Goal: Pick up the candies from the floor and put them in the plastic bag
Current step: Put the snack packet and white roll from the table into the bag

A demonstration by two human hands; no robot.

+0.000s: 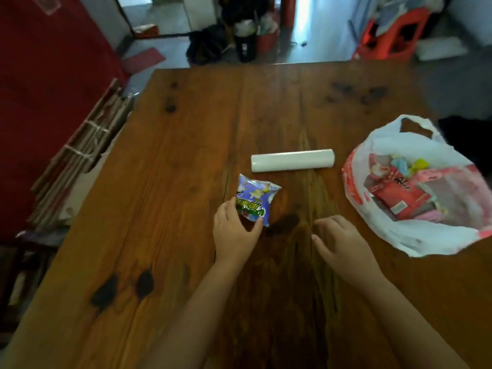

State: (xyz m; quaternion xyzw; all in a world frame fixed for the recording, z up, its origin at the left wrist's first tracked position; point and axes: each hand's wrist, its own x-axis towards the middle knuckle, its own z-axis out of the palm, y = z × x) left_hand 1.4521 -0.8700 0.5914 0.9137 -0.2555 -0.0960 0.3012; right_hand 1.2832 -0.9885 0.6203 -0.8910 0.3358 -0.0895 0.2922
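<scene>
Left hand (235, 230) pinches purple candy packet (257, 199); right hand (338, 241) relaxed, holding nothing.

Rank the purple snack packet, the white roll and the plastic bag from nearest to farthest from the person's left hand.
From the left hand, in the head view:
1. The purple snack packet: gripped by that hand, just ahead of it.
2. The white roll: farther back and to the right.
3. The plastic bag: far right, beyond the right hand.
</scene>
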